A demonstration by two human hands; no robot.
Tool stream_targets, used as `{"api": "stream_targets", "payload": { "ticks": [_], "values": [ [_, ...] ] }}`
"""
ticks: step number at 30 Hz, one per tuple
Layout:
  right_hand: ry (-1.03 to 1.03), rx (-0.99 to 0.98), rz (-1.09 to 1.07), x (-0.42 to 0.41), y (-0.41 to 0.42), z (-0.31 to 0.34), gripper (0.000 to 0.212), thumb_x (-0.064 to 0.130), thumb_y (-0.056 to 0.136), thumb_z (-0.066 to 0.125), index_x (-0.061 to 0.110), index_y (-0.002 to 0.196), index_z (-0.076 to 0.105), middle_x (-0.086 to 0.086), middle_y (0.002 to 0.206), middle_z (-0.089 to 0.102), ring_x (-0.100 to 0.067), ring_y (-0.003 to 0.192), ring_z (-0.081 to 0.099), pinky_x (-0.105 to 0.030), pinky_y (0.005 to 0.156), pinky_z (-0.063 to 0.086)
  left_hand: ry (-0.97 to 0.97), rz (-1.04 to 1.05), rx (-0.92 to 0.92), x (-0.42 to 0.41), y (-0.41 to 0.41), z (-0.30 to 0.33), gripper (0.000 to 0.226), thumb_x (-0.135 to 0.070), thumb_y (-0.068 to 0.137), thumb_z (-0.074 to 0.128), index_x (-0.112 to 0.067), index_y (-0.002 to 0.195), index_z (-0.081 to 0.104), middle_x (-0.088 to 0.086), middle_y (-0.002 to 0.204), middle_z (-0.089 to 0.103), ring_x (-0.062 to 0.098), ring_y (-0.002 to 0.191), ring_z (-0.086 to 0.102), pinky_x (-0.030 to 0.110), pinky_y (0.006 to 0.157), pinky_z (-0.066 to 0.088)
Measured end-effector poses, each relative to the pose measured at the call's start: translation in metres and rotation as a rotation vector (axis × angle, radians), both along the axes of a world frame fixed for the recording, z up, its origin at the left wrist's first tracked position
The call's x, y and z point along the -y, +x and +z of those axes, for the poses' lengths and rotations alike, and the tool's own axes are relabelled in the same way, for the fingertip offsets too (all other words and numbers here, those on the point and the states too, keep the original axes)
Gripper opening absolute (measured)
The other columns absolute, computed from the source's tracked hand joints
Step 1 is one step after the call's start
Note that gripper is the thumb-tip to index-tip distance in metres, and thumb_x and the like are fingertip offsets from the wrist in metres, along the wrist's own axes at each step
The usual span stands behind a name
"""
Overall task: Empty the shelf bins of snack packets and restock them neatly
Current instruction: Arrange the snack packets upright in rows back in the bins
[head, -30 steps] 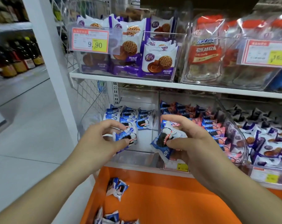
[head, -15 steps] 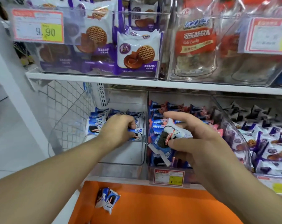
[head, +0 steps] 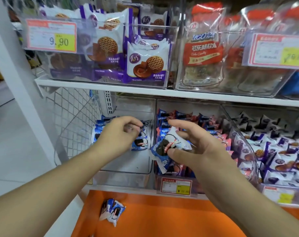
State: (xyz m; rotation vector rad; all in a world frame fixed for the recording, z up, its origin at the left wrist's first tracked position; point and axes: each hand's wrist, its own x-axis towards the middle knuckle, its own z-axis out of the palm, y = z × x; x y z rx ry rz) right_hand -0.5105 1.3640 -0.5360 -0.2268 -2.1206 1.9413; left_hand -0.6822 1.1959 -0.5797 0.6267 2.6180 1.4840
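Head camera view, looking forward and down at store shelving. At the centre, the right hand [head: 195,149] pinches a few small blue-and-white snack packets [head: 169,147] between thumb and curled fingers, holding them just in front of the middle clear bin [head: 188,106]. At about nine o'clock from them, the left hand [head: 118,134] reaches into the left clear bin [head: 136,170], fingers curled over the back row of packets [head: 142,142]; whether it grips one or only touches, I cannot tell. That bin's front half is bare, with packets lined up at the rear.

Each packet looks light and crinkly: glossy film pillow-wrap, puffed around a round dark sandwich biscuit, with flat crimped seams at both ends. The film is probably slippery and the biscuit likely to crack under a squeeze, so a gentle pinch on the crimped ends or a loose cradle across the flat faces seems best.

At six o'clock, two loose packets [head: 112,211] lie on a smooth orange surface [head: 162,219]. At twelve o'clock, a white shelf [head: 101,85] carries rigid transparent bins of larger purple waffle biscuit packs [head: 147,62]. A wire mesh panel [head: 73,120] stands at nine o'clock.
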Motion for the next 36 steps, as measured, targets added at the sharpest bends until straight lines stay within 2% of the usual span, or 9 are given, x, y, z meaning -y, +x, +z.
{"api": "stream_targets", "payload": {
  "ticks": [3, 6, 9, 14, 18, 21, 26, 31, 36],
  "values": [
    [0.011, -0.007, 0.022, 0.009, -0.002, -0.002, 0.056, -0.012, 0.088, 0.073, 0.036, 0.118, 0.072, 0.012, 0.101, 0.076, -0.010, 0.088, 0.074, -0.029, 0.074, 0.060, 0.224, -0.171, 0.272, 0.018, 0.046, 0.034, 0.012, -0.019, 0.099, 0.067, -0.020, 0.105, 0.078, 0.002, 0.095, 0.078, 0.019, 0.084, 0.074, 0.039, 0.076, 0.063],
    [0.058, -0.032, 0.036, 0.018, -0.003, -0.006, 0.054, -0.012, 0.089, 0.071, 0.033, 0.119, 0.067, 0.002, 0.106, 0.077, -0.025, 0.091, 0.076, -0.039, 0.073, 0.056, 0.196, -0.294, 0.339, 0.034, 0.071, 0.046, 0.019, -0.025, 0.091, 0.076, -0.021, 0.110, 0.077, 0.000, 0.104, 0.079, 0.021, 0.094, 0.077, 0.039, 0.082, 0.064],
    [0.132, -0.047, 0.048, 0.027, -0.002, -0.009, 0.051, -0.011, 0.090, 0.071, 0.027, 0.122, 0.064, 0.003, 0.107, 0.077, -0.017, 0.097, 0.075, -0.030, 0.078, 0.059, 0.184, -0.273, 0.334, 0.045, 0.073, 0.048, 0.028, -0.018, 0.085, 0.082, -0.021, 0.112, 0.075, 0.001, 0.105, 0.079, 0.026, 0.092, 0.077, 0.038, 0.084, 0.064],
    [0.461, -0.020, 0.019, 0.031, -0.004, -0.016, 0.065, 0.013, 0.095, 0.076, 0.052, 0.140, 0.051, 0.037, 0.130, 0.061, 0.015, 0.123, 0.053, -0.015, 0.094, 0.051, 0.109, -0.233, 0.218, 0.054, 0.062, 0.048, 0.022, -0.015, 0.083, 0.085, -0.023, 0.103, 0.077, -0.003, 0.101, 0.079, 0.023, 0.083, 0.078, 0.033, 0.079, 0.062],
    [0.817, 0.047, 0.058, 0.023, -0.008, -0.027, 0.069, 0.029, 0.102, 0.065, 0.052, 0.157, 0.030, 0.045, 0.149, 0.027, 0.023, 0.138, 0.016, -0.014, 0.120, 0.021, -0.056, -0.058, 0.054, 0.056, 0.026, 0.034, 0.018, -0.024, 0.080, 0.089, -0.029, 0.094, 0.079, -0.012, 0.091, 0.077, 0.015, 0.082, 0.073, 0.034, 0.084, 0.061],
    [0.928, 0.055, 0.096, 0.018, -0.011, -0.039, 0.062, 0.031, 0.104, 0.061, 0.047, 0.157, 0.033, 0.041, 0.156, 0.023, 0.028, 0.137, 0.005, 0.002, 0.109, 0.003, -0.171, -0.049, -0.033, 0.044, 0.000, 0.014, 0.019, -0.025, 0.077, 0.091, -0.031, 0.089, 0.078, -0.012, 0.087, 0.075, 0.008, 0.084, 0.070, 0.032, 0.084, 0.059],
    [0.951, 0.018, 0.087, 0.013, -0.014, -0.043, 0.057, 0.030, 0.104, 0.060, 0.047, 0.155, 0.039, 0.039, 0.157, 0.027, 0.024, 0.141, 0.009, 0.007, 0.102, 0.005, -0.381, -0.155, -0.127, 0.012, -0.024, -0.018, 0.018, -0.024, 0.078, 0.091, -0.030, 0.091, 0.079, -0.015, 0.084, 0.072, 0.000, 0.076, 0.065, 0.011, 0.068, 0.049],
    [0.978, -0.023, 0.108, 0.008, -0.014, -0.047, 0.057, 0.027, 0.103, 0.061, 0.044, 0.154, 0.041, 0.036, 0.159, 0.028, 0.008, 0.150, 0.012, 0.003, 0.105, 0.007, -0.575, -0.202, -0.343, -0.003, -0.040, -0.042, 0.019, -0.033, 0.084, 0.084, -0.031, 0.102, 0.076, -0.009, 0.102, 0.065, 0.014, 0.093, 0.062, 0.035, 0.085, 0.055],
    [0.963, -0.034, 0.121, 0.007, -0.014, -0.048, 0.060, 0.024, 0.101, 0.062, 0.044, 0.154, 0.042, 0.035, 0.159, 0.029, 0.010, 0.148, 0.013, 0.005, 0.105, 0.006, -0.583, -0.215, -0.431, -0.006, -0.041, -0.049, 0.018, -0.034, 0.087, 0.079, -0.030, 0.104, 0.074, -0.007, 0.102, 0.059, 0.016, 0.095, 0.058, 0.039, 0.085, 0.054]
  ]
}}
